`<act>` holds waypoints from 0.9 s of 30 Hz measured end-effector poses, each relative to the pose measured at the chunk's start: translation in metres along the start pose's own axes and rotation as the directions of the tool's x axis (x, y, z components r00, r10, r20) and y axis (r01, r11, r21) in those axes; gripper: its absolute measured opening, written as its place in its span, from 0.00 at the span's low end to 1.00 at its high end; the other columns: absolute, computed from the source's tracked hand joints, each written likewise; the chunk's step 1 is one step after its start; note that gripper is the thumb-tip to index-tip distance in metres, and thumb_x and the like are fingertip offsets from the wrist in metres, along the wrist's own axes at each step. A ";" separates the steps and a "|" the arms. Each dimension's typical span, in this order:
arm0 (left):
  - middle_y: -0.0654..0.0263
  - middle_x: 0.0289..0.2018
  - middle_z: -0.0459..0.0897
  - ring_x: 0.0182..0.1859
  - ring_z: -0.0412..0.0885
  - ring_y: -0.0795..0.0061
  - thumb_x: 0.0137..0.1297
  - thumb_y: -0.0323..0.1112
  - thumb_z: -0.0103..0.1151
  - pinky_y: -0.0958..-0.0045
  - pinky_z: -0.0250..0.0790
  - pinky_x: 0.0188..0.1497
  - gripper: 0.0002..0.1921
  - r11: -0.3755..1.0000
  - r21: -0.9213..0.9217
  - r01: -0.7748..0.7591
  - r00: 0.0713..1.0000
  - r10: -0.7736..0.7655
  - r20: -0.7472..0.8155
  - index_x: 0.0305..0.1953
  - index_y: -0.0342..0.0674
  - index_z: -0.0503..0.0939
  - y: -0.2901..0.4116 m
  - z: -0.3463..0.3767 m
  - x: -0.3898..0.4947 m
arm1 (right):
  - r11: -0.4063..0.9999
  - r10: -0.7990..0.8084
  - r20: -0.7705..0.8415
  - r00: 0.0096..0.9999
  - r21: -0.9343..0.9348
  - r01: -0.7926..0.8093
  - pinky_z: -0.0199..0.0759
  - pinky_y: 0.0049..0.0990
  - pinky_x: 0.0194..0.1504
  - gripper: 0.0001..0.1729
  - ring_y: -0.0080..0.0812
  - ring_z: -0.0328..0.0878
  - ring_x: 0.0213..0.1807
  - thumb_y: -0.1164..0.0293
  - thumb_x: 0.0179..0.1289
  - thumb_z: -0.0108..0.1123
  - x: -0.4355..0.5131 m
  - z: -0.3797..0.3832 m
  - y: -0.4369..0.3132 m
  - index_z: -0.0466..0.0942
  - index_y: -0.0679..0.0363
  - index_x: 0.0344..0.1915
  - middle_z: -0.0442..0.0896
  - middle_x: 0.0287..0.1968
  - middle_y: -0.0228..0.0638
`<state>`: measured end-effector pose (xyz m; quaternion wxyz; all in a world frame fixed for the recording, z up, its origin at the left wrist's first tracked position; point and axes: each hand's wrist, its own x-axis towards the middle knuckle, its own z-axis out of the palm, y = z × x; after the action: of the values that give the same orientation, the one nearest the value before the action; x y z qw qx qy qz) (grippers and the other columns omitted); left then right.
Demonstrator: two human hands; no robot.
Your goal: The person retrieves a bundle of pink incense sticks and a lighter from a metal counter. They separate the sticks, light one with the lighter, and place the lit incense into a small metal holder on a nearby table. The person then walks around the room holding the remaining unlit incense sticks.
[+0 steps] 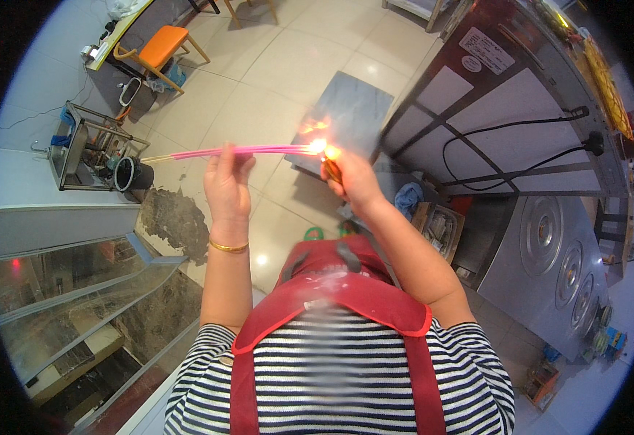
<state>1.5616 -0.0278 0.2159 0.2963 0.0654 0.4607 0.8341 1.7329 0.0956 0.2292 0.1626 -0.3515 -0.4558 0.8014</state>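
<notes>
My left hand (pixel 228 187) pinches a small bundle of pink incense sticks (pixel 271 149) between thumb and fingers. The sticks lie level across the view, with their bare pale ends pointing left. At their right tips a bright flame (pixel 318 145) burns, and its glare hides the tips themselves. My right hand (pixel 354 176) grips an orange lighter (pixel 331 169) just below that flame. Faint smoke drifts in front of the red apron on my chest.
A grey board (pixel 358 103) is beneath the flame. On the right stand a large metal-framed cabinet (pixel 447 130) with a hanging black cable and a steel counter with round burner plates (pixel 543 231). A sink (pixel 72 147), a dark bin (pixel 135 174) and an orange chair (pixel 163 46) line the left.
</notes>
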 end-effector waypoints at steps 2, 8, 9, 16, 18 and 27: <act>0.65 0.30 0.80 0.33 0.80 0.75 0.64 0.33 0.54 0.75 0.77 0.36 0.05 1.000 0.000 -0.001 1.000 0.001 -0.001 0.35 0.38 0.76 0.000 0.000 0.000 | 1.000 -0.005 0.011 1.000 0.013 0.005 0.44 0.18 0.12 0.23 0.16 0.57 0.11 0.53 0.62 0.47 0.000 0.000 0.000 0.71 0.59 0.20 0.66 0.13 0.26; 0.64 0.30 0.81 0.33 0.80 0.73 0.65 0.34 0.54 0.75 0.76 0.38 0.07 1.000 0.013 -0.006 1.000 0.006 -0.009 0.35 0.37 0.78 0.001 0.001 -0.001 | 1.000 -0.011 -0.002 1.000 -0.004 0.011 0.45 0.18 0.13 0.23 0.16 0.57 0.11 0.52 0.61 0.48 0.002 0.000 0.005 0.71 0.59 0.20 0.68 0.15 0.26; 0.64 0.30 0.81 0.33 0.80 0.74 0.65 0.34 0.54 0.75 0.76 0.38 0.07 1.000 0.007 -0.001 1.000 0.001 -0.006 0.35 0.37 0.78 0.001 0.001 -0.001 | 1.000 -0.023 0.010 1.000 0.008 0.023 0.45 0.18 0.13 0.23 0.16 0.57 0.11 0.52 0.61 0.48 0.002 0.000 0.005 0.72 0.59 0.20 0.68 0.15 0.26; 0.64 0.30 0.81 0.33 0.80 0.74 0.65 0.34 0.54 0.75 0.76 0.38 0.07 1.000 0.000 0.010 1.000 -0.010 -0.016 0.34 0.37 0.78 0.002 0.000 0.000 | 1.000 -0.005 0.023 1.000 -0.016 0.005 0.47 0.19 0.15 0.27 0.18 0.57 0.12 0.47 0.61 0.48 0.003 -0.002 0.006 0.72 0.60 0.22 0.69 0.17 0.28; 0.64 0.30 0.81 0.33 0.80 0.74 0.65 0.34 0.54 0.75 0.76 0.38 0.07 1.000 0.014 0.003 1.000 -0.003 -0.009 0.34 0.38 0.78 0.002 0.000 0.000 | 1.000 -0.011 0.039 0.999 -0.026 0.013 0.48 0.19 0.16 0.28 0.18 0.57 0.12 0.45 0.61 0.49 0.003 -0.003 0.006 0.72 0.61 0.23 0.70 0.19 0.30; 0.67 0.30 0.80 0.33 0.80 0.76 0.64 0.32 0.55 0.76 0.77 0.35 0.03 1.000 0.001 0.016 1.000 -0.016 -0.011 0.34 0.40 0.75 0.002 0.001 0.001 | 1.000 -0.022 0.005 1.000 -0.002 0.022 0.44 0.18 0.12 0.25 0.17 0.55 0.09 0.50 0.63 0.46 0.005 -0.001 0.005 0.72 0.59 0.21 0.64 0.10 0.25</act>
<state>1.5602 -0.0273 0.2177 0.3003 0.0572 0.4634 0.8317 1.7301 0.0963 0.2231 0.1698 -0.3446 -0.4608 0.8001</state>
